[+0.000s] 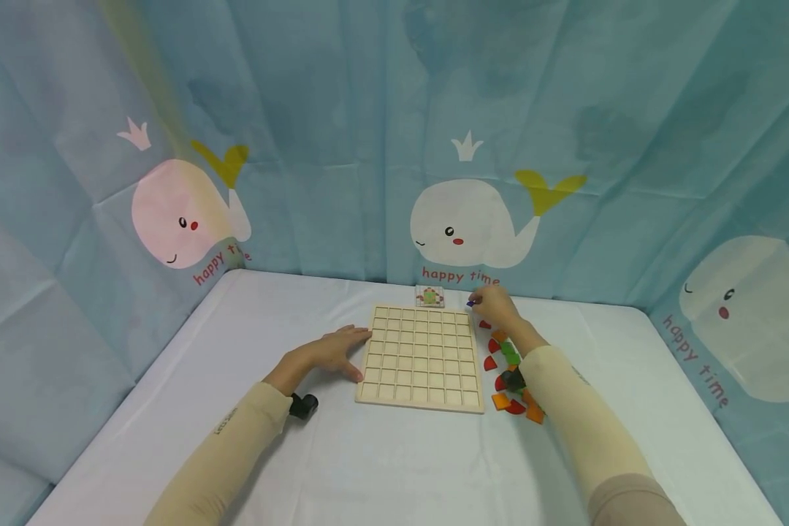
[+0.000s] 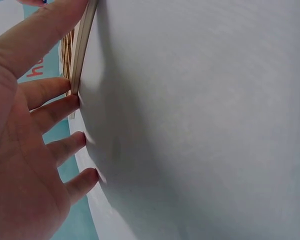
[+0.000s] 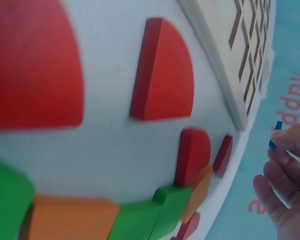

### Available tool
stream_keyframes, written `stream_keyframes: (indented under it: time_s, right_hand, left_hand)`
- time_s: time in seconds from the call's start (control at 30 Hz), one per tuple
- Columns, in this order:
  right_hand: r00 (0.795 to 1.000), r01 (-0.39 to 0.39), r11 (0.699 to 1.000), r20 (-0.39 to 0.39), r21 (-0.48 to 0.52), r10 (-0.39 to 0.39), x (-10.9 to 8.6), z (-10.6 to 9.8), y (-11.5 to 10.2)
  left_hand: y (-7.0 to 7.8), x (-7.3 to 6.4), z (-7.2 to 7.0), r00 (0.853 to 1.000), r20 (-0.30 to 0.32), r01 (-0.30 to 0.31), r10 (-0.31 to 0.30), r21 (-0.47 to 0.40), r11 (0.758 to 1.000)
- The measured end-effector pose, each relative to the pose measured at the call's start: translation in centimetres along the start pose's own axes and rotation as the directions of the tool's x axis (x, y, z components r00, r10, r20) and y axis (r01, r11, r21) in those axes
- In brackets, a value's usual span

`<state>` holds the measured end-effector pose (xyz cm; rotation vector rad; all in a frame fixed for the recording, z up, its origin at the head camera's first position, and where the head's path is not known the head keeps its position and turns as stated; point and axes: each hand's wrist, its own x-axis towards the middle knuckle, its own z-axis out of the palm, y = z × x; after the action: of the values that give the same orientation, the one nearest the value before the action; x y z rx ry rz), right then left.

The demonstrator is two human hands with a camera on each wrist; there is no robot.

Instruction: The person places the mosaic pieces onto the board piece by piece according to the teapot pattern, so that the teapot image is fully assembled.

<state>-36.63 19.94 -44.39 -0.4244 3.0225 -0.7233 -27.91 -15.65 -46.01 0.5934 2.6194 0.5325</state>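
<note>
A pale wooden board (image 1: 421, 358) with a raised square grid lies flat on the white table; no pieces show in its cells. Along its left edge my left hand (image 1: 334, 351) is spread, thumb and fingers straight, fingertips right at the rim. In the left wrist view, the other fingertips of this hand rest on the white cloth. My right hand (image 1: 495, 305) pinches a small blue piece (image 3: 276, 134) between thumb and index finger, beyond the board's far right corner. Red quarter-round pieces (image 3: 165, 72) lie on the table below that hand.
Orange square pieces (image 1: 501, 401) and green pieces (image 1: 509, 352) are scattered with the red ones to the board's right, partly under the right forearm. A small printed card (image 1: 430, 296) sits at the board's far edge. A blue whale-print curtain (image 1: 342, 146) hangs behind the table.
</note>
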Motion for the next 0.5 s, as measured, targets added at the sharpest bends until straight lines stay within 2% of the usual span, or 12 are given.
stream_keyframes:
  time_s: [0.5]
  right_hand:
    - [0.996, 0.077, 0.997, 0.053, -0.012, -0.076, 1.2, 1.5, -2.5]
  left_hand:
    - [0.2, 0.0, -0.1, 1.0, -0.002, 0.016, -0.016, -0.023, 1.0]
